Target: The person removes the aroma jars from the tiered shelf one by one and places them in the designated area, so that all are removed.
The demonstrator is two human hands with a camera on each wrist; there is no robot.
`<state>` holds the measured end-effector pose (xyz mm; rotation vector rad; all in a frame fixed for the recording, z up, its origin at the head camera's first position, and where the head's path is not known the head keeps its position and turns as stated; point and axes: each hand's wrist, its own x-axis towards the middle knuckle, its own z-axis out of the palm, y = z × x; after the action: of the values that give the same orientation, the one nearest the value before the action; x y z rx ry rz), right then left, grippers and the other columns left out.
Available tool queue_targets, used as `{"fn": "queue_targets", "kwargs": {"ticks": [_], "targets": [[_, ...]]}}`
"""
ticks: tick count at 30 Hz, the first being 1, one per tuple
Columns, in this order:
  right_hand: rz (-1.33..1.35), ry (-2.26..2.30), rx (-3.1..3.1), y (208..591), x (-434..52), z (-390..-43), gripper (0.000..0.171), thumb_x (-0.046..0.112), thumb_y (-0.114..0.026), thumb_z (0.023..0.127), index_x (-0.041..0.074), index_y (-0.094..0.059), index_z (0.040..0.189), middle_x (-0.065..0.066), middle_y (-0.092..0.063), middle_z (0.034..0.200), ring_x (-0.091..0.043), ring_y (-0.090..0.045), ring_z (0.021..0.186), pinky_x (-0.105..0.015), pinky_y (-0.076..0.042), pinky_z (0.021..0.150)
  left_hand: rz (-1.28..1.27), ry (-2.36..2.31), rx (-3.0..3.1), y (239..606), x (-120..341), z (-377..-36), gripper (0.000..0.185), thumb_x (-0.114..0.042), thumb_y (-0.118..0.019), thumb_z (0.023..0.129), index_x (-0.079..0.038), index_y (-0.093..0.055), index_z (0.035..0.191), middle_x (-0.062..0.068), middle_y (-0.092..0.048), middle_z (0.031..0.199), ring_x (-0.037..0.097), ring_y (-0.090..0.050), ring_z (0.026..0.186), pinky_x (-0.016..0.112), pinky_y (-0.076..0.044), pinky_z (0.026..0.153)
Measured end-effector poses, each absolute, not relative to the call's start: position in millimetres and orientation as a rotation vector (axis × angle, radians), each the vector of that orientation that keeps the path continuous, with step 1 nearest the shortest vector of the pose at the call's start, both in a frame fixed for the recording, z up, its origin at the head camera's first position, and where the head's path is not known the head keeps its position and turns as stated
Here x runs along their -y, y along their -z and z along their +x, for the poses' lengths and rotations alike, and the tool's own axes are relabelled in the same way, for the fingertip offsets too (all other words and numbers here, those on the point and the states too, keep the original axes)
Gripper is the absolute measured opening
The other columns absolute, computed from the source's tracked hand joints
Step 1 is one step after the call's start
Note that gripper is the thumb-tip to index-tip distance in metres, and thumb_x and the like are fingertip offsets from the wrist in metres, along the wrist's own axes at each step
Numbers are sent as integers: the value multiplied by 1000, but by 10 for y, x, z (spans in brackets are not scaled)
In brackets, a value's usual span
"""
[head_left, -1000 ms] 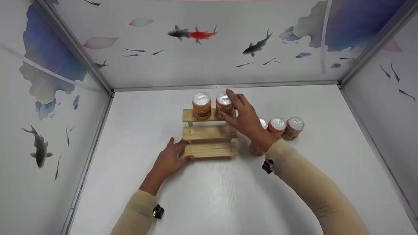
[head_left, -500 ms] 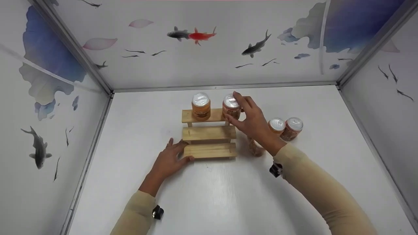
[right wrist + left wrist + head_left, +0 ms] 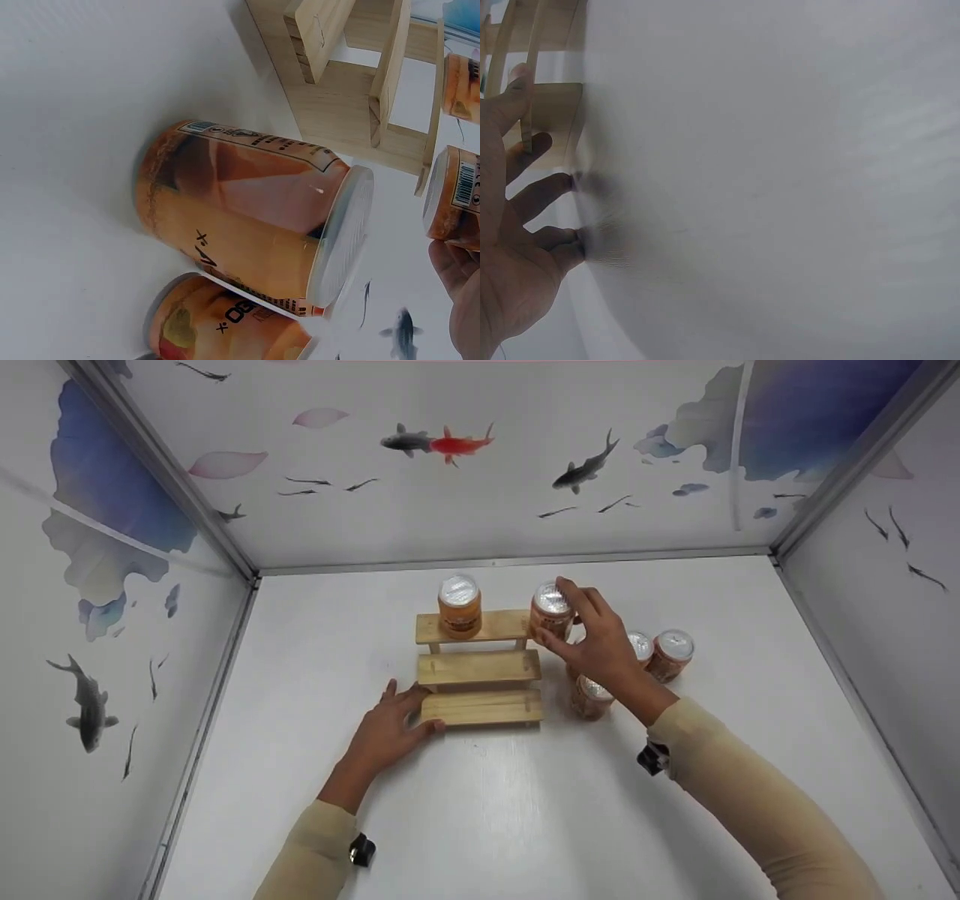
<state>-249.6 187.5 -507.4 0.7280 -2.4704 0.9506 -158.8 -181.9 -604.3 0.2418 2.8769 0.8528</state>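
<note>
Up top — round, foil-lidded can (image 3: 551,613)

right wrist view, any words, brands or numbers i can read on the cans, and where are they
"GO": partial letters on the lower can, cut off by the frame edge.
Big can: barcode strip and small print on its side, too small to read; a stylised mark below, not legible.
Can at the right edge: barcode only, digits unreadable.
Head view: the cans' labels are too blurred to read.

Bright, even light; wrist views perhaps blurred
</note>
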Motion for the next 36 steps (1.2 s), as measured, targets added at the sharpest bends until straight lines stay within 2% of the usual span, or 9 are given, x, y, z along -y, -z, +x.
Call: {"fn": "queue_targets", "kwargs": {"ticks": [6,13,21,25,31,36], "targets": [[720,-973,2474,5094,-1971,-2477,83,26,-89,96,9,-46,165,-25,-64,132,-37,-73,103,-50,-66,84,239,-852,-2875,6047,1818,-1583,79,-75,-68,98,-30,-58,162,5,-49,172,51,-28,167,77,-39,123],[684,-984,2490,5082,-2060,-2431,83,21,-92,93,9,-48,163,-24,-64,132,-36,-73,109,-46,-67,87,260,-842,-2886,6068,1819,-1582,78,-73,-68,99,-26,-60,161,6,-51,170,51,-29,167,76,-42,121],[642,-972,2513,5072,-2174,-2362,84,22,-92,93,11,-49,164,-23,-64,131,-35,-74,107,-45,-67,86,256,-845,-2880,6056,1814,-1591,77,-72,-68,99,-27,-60,161,6,-51,171,51,-29,167,75,-41,123],[618,-949,2528,5072,-2235,-2330,85,25,-93,92,11,-49,163,-23,-64,131,-35,-75,103,-47,-67,84,254,-852,-2880,6053,1816,-1600,79,-73,-69,99,-29,-57,163,6,-51,171,51,-29,167,77,-41,122],[611,-940,2520,5077,-2321,-2281,83,22,-93,92,11,-50,162,-24,-65,131,-36,-75,100,-50,-67,73,251,-856,-2877,6050,1819,-1604,80,-73,-69,99,-28,-56,164,6,-50,171,52,-28,167,77,-40,123],[609,-925,2516,5088,-2381,-2229,86,18,-95,89,11,-49,162,-24,-65,130,-36,-75,100,-50,-68,77,240,-854,-2868,6041,1813,-1591,80,-72,-69,99,-29,-55,165,6,-49,171,51,-27,167,76,-39,124]]}}
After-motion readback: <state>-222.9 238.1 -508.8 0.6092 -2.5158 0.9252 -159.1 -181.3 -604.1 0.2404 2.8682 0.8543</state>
